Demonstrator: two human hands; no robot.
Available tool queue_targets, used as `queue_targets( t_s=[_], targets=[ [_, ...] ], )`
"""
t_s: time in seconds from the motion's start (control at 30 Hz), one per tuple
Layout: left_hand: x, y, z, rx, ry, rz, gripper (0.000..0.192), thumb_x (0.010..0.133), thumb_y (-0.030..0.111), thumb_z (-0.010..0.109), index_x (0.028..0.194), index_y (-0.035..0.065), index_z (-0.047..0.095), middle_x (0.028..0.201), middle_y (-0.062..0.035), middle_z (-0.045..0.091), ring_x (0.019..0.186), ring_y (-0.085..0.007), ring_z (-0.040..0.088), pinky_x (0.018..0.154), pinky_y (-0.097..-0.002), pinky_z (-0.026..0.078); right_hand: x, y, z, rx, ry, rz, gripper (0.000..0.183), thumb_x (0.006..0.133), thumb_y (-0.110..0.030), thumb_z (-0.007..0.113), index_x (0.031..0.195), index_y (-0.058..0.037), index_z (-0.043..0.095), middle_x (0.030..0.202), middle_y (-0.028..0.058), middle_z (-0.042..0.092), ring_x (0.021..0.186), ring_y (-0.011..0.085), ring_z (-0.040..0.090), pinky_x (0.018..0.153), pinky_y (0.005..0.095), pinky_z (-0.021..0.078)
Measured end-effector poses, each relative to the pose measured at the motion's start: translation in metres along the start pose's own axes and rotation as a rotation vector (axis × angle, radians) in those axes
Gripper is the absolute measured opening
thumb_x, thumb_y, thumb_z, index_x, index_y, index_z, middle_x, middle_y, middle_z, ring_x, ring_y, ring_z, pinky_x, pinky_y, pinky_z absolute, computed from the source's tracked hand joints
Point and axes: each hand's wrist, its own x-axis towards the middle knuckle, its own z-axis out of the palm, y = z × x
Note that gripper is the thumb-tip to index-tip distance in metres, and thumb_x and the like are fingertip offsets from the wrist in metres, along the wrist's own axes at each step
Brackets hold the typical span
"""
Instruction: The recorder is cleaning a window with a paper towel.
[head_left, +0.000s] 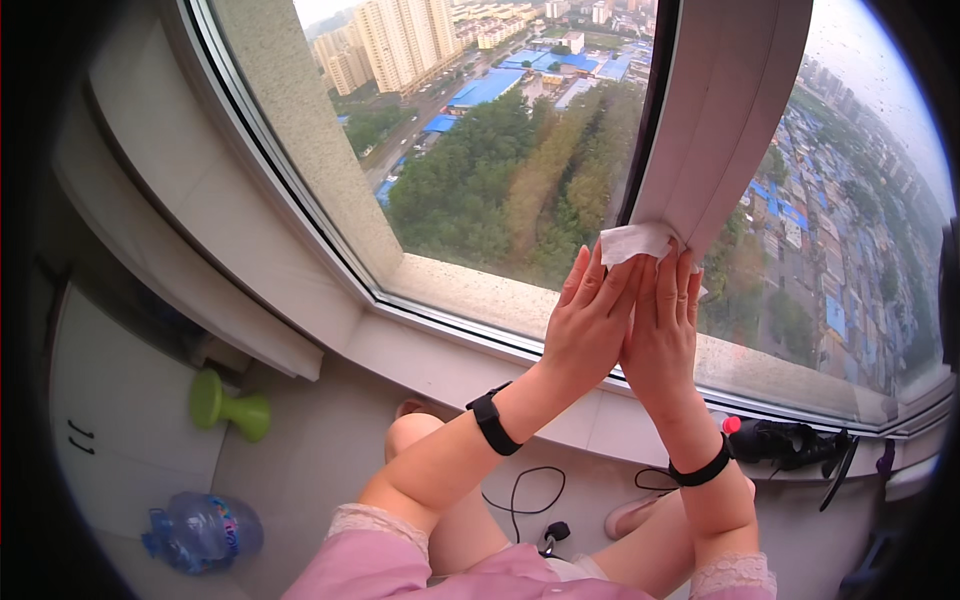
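Observation:
My left hand (589, 334) and my right hand (661, 356) are side by side, raised with fingers pointing up and nearly touching. Under their fingertips is a white wipe (634, 241), pressed to the lower part of a broad white window mullion (724, 112). Part of the wipe is hidden behind the fingers of my right hand. The left windowpane (465, 202) and the right windowpane (795, 300) meet the mullion on either side. Below both hands runs a tiled sill (480, 375). Each wrist wears a black band.
A clear bottle with a red cap (730, 425) and a black item (780, 442) lie on the sill at right. Black cable (514, 510) loops over the floor by my legs. To the left are a green plastic stool (229, 409), a large blue water bottle (214, 532) and a white cabinet (127, 390).

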Motion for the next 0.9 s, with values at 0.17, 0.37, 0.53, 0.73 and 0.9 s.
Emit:
queue_targets(
  t_s=[0.17,0.37,0.53,0.73,0.9],
  targets=[
    [-0.013,-0.002,0.002,-0.037,-0.063,-0.038,0.048,0.086,0.011,0.058,0.133,0.0005,0.057,0.138,-0.0119,0.054,0.139,-0.0350,0.043,0.119,-0.0489,0.030,-0.007,-0.005,0.003,-0.023,-0.041,0.018,0.055,0.087,-0.010,0.061,0.138,0.0081,0.050,0.152,0.0257,0.037,0.145,0.0408,0.032,0.119,0.0541,0.0252],
    [-0.044,-0.001,0.019,-0.049,-0.111,-0.023,0.051,0.082,0.009,0.061,0.130,-0.0068,0.056,0.129,-0.0202,0.056,0.126,-0.0359,0.053,0.115,-0.0505,0.035,-0.042,0.003,0.021,-0.033,-0.105,-0.034,0.051,0.087,-0.010,0.059,0.134,0.0082,0.053,0.150,0.0245,0.040,0.142,0.0397,0.037,0.118,0.0539,0.0274],
    [-0.075,-0.004,0.032,-0.049,-0.187,-0.021,0.055,0.082,0.009,0.060,0.134,-0.0077,0.052,0.136,-0.0210,0.051,0.132,-0.0372,0.048,0.114,-0.0485,0.035,-0.069,0.005,0.033,-0.005,-0.181,-0.072,0.047,0.086,-0.008,0.059,0.130,0.0080,0.056,0.149,0.0203,0.042,0.143,0.0362,0.036,0.118,0.0507,0.0300],
    [-0.112,-0.012,0.042,0.013,-0.345,0.002,0.056,0.080,0.005,0.058,0.134,-0.0077,0.052,0.141,-0.0203,0.047,0.135,-0.0366,0.044,0.117,-0.0485,0.030,-0.098,0.008,0.039,0.033,-0.330,-0.120,0.049,0.085,-0.007,0.054,0.131,0.0083,0.055,0.148,0.0174,0.043,0.144,0.0327,0.035,0.119,0.0488,0.0294],
    [-0.111,-0.016,0.038,0.059,-0.380,0.035,0.058,0.079,0.004,0.057,0.135,-0.0074,0.051,0.143,-0.0195,0.046,0.135,-0.0360,0.044,0.121,-0.0504,0.023,-0.090,0.006,0.031,0.052,-0.339,-0.108,0.047,0.086,-0.006,0.054,0.131,0.0078,0.055,0.148,0.0168,0.043,0.145,0.0318,0.034,0.119,0.0506,0.0270]
  ],
)
